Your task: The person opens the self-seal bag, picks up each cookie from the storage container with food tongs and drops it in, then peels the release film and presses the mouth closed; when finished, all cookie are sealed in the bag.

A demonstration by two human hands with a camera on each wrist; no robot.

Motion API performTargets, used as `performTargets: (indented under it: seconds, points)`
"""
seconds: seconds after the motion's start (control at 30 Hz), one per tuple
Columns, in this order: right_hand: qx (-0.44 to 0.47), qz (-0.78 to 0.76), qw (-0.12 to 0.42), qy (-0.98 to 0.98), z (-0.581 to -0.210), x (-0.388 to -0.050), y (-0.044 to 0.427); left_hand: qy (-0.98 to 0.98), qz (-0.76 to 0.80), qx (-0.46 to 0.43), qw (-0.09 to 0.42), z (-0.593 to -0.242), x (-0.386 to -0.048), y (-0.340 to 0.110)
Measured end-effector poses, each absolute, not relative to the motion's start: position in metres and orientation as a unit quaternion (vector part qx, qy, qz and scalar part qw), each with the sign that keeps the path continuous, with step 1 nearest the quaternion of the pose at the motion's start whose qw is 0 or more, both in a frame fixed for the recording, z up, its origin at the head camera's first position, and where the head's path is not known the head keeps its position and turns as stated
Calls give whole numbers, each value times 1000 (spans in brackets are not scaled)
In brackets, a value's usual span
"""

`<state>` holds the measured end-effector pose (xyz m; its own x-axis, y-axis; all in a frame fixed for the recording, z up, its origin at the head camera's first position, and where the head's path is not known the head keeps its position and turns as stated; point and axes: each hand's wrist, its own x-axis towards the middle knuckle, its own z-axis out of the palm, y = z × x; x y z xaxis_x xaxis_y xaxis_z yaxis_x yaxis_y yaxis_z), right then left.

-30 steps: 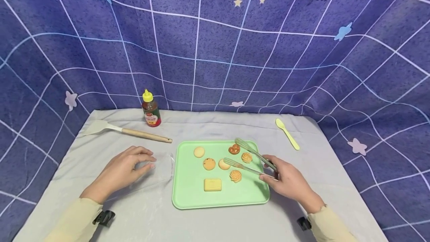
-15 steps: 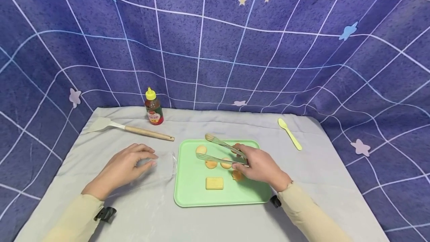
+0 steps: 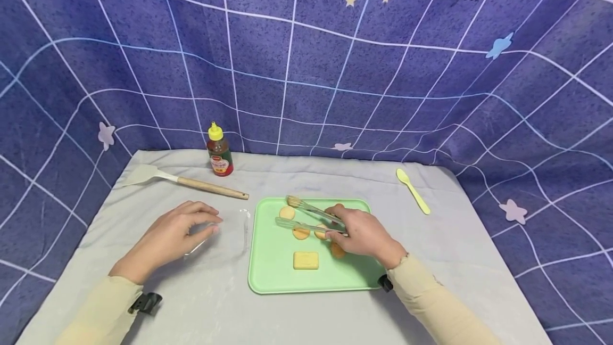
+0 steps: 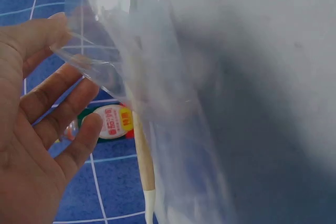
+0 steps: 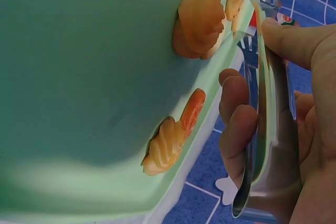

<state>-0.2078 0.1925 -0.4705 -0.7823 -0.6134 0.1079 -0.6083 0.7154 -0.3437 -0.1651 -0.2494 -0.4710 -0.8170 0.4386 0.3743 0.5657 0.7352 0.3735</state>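
Observation:
My right hand (image 3: pixel 364 230) grips metal tongs (image 5: pixel 275 145), held above the green tray (image 3: pixel 268 281) with their arms apart. In the head view the tong ends lie on either side of a round plain cookie (image 3: pixel 287 212); contact cannot be told. Below the tongs are a speckled cookie (image 3: pixel 301 233) and another round one, partly covered. The right wrist view shows swirl cookies (image 5: pixel 202 19) and a reddish-brown pretzel (image 5: pixel 193 111) on the tray. Left of the tray, my left hand (image 3: pixel 174 233) pinches the edge of a clear plastic bag (image 4: pixel 173 114) between thumb and finger.
A rectangular biscuit (image 3: pixel 306 261) lies toward the tray's front. Behind the left hand are a wooden-handled spatula (image 3: pixel 210 187) and a yellow-capped squeeze bottle (image 3: pixel 220 156). A yellow spoon (image 3: pixel 413 191) lies back right. A blue gridded curtain (image 3: pixel 306 68) surrounds the table.
My right hand has carried the tongs left across the tray, from its right side to the round cookie. The left hand has stayed nearly in place; the bag's edge near the tray stands out more.

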Motion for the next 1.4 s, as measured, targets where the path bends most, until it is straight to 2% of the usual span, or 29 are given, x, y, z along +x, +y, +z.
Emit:
performTargets:
  seconds: [0.2, 0.5, 0.8, 1.4]
  points:
    - [-334, -176, 4, 926, -471, -206, 193, -917, -247, -278, 141, -468, -165, -250]
    - [-339, -177, 0, 924, -472, -203, 196, -920, -255, -283, 93, -472, -160, -239]
    - [-339, -171, 2, 925, -473, -199, 202, -915, -260, -289, 108, -479, -160, -233]
    - [-349, -193, -16, 917, -470, -194, 207, -920, -262, -277, 91, -482, -159, -224]
